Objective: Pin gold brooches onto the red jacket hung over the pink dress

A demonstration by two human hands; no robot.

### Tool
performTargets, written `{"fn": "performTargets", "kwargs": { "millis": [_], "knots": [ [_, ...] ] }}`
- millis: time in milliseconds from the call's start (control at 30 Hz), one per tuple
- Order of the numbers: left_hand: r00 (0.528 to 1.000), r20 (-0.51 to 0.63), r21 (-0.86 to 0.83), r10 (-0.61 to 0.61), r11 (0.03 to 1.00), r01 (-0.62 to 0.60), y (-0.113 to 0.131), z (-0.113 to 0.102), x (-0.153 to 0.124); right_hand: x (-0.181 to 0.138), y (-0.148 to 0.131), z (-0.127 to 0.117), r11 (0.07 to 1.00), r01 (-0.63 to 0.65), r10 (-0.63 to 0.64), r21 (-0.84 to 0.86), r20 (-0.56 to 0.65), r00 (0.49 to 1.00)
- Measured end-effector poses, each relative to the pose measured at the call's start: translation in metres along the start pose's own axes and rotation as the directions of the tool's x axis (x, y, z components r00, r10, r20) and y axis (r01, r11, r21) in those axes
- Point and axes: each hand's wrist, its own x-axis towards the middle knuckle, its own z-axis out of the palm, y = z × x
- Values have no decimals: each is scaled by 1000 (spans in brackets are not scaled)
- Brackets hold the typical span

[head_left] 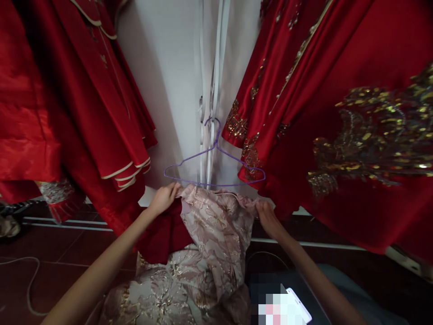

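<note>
A pale pink brocade garment with gold flower patterns and a red lining hangs down in front of me. My left hand is closed on its upper left edge. My right hand pinches its upper right edge. Just above the garment's top hangs a purple wire hanger, its hook caught on white straps that run down the white wall.
Red satin garments with cream trim hang at the left. Red garments with gold sequin embroidery hang at the right. A dark red tiled floor with a thin cable lies below. A phone with a lit screen sits at the bottom right.
</note>
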Motion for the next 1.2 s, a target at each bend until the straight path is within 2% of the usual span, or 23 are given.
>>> {"fn": "performTargets", "kwargs": {
  "millis": [67, 167, 267, 367, 467, 600, 667, 767, 967, 1200],
  "knots": [
    [987, 14, -5, 158, 987, -158, 26, 1, 2, -11, -12, -3, 993, 116, -115, -14, 36, 993],
    [915, -7, 30, 402, 915, -402, 65, 5, 13, -8, -42, -22, 950, 301, -305, -80, -35, 952],
    [853, 8, 66, 522, 851, -521, 92, 20, 26, 8, -68, -49, 888, 431, -449, -159, -107, 887],
    [848, 60, 106, 527, 841, -530, 103, 40, 31, 24, -68, -73, 879, 431, -463, -203, -150, 874],
    [856, 69, 132, 512, 846, -516, 105, 53, 26, 33, -45, -89, 938, 299, -342, -177, -307, 888],
    [857, 60, 110, 511, 850, -515, 101, 51, 20, 41, -11, -103, 992, 124, -127, -32, -349, 929],
    [858, 57, 112, 510, 851, -514, 100, 48, 20, 45, -2, -107, 996, 89, -82, 0, -376, 923],
    [863, 41, 129, 504, 854, -505, 100, 49, 18, 49, 2, -109, 996, 93, -80, 13, -409, 909],
    [867, 28, 148, 498, 855, -496, 107, 50, 12, 47, -19, -106, 986, 157, -124, 55, -383, 915],
    [834, 24, 91, 552, 829, -551, 121, 48, 3, 61, -72, -90, 971, 238, -232, -36, -405, 884]
  ]
}}
